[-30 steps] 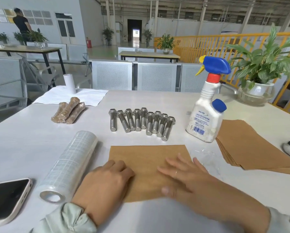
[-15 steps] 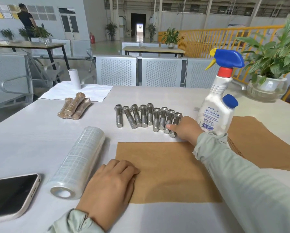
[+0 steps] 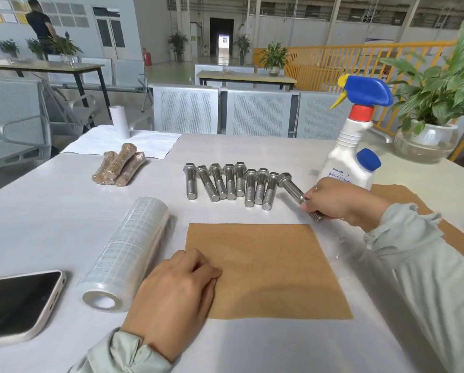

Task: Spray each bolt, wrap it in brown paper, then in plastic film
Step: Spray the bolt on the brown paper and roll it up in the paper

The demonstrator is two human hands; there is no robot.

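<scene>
White table [image 3: 50,211]: 3 wrapped bundles [image 3: 119,168] done left of the bolt row [image 3: 228,184]; 8 left, plus one bolt [image 3: 291,188] my right hand [image 3: 338,201] grips, unsprayed I'd say; left hand [image 3: 177,294] loosely curled on paper [image 3: 274,267].

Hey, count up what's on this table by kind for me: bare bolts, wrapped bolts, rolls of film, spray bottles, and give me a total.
Bare bolts: 9, eight lying in the row and one bolt gripped by the right hand
Wrapped bolts: 3
Plastic film roll: 1
Spray bottle: 1
Total: 14
</scene>
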